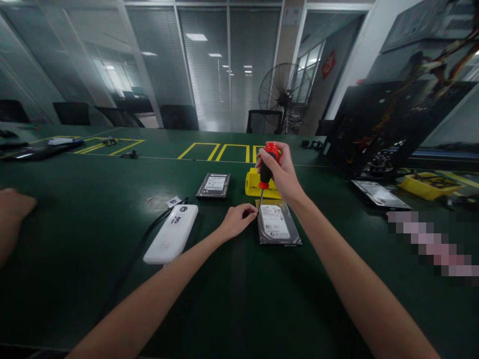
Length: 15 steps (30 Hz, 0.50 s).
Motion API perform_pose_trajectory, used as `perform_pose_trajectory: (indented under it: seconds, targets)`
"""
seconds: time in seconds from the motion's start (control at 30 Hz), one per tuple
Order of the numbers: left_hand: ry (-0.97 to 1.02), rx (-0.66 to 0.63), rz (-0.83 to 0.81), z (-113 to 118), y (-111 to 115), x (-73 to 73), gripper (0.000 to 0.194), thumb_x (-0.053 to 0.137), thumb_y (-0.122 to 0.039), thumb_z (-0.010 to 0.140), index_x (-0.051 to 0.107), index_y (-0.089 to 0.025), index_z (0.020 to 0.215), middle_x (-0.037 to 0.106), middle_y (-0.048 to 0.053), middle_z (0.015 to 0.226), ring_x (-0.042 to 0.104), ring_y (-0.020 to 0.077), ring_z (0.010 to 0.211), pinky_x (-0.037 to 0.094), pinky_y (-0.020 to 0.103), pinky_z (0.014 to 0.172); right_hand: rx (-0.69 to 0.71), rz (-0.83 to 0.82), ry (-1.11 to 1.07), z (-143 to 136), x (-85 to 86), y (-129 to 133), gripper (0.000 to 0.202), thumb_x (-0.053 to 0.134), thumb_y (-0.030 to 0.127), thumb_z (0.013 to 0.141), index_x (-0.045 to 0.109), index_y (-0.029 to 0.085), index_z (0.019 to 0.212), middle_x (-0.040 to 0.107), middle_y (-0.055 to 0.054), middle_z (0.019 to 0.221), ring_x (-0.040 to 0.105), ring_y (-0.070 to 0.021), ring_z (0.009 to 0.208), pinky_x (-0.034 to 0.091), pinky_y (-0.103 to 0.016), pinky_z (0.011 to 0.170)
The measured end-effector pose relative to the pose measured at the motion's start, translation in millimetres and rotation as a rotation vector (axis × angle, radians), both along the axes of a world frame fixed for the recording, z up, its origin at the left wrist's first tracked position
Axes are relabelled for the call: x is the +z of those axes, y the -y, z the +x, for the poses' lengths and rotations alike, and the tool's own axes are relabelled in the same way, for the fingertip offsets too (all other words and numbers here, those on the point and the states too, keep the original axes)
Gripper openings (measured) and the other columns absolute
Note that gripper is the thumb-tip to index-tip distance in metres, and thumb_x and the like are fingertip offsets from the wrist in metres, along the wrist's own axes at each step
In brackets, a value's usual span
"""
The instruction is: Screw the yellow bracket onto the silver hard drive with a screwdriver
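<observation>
A red and black screwdriver (pixel 266 167) is gripped by its handle in my right hand (pixel 284 172), its shaft pointing down. The tip comes to the upper left corner of a hard drive (pixel 276 223) lying flat with its white label up. At that same corner, the fingertips of my left hand (pixel 238 220) are pinched together; whatever they hold is too small to make out. Just behind the drive is a yellow plastic bin (pixel 254 182), partly hidden by my right hand. A second hard drive (pixel 214 186) lies farther back on the left.
Left of my left hand is a white power bank (pixel 172 234) with a black cable (pixel 138 249). Another person's hand (pixel 17 207) rests at the far left. On the right are a computer case (pixel 359 129), another drive (pixel 379 193) and a yellow tray (pixel 430 185) of parts.
</observation>
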State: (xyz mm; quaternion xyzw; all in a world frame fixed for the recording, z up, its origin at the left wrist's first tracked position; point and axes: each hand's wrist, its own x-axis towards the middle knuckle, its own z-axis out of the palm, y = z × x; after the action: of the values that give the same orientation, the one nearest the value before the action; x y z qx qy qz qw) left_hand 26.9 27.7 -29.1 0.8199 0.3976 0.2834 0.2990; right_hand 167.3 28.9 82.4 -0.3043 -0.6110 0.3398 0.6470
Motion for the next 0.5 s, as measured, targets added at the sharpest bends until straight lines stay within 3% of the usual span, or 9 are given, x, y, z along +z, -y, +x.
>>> perform_pose_trajectory:
  seconds: [0.27, 0.5]
  targets:
    - [0.004, -0.001, -0.002, -0.9, -0.6, -1.7, 0.022, 0.049, -0.030, 0.087, 0.065, -0.018, 0.095, 0.069, 0.003, 0.094, 0.061, 0.0173, 0.085, 0.045, 0.027, 0.077, 0.091, 0.026, 0.037, 1.8, 0.3, 1.4, 0.034, 0.052, 0.049, 0.083, 0.045, 0.028, 0.109, 0.057, -0.003, 0.103, 0.059, -0.0130, 0.084, 0.051, -0.030, 0.072]
    - [0.030, -0.025, -0.013, -2.8, -3.5, -5.7, 0.024, 0.049, -0.032, 0.088, 0.066, -0.019, 0.097, 0.069, 0.002, 0.096, 0.061, 0.0175, 0.087, 0.045, 0.028, 0.078, 0.105, 0.040, 0.014, 2.0, 0.7, 3.1, 0.031, 0.052, 0.046, 0.085, 0.045, 0.029, 0.109, 0.055, -0.001, 0.095, 0.058, -0.0125, 0.078, 0.050, -0.029, 0.069]
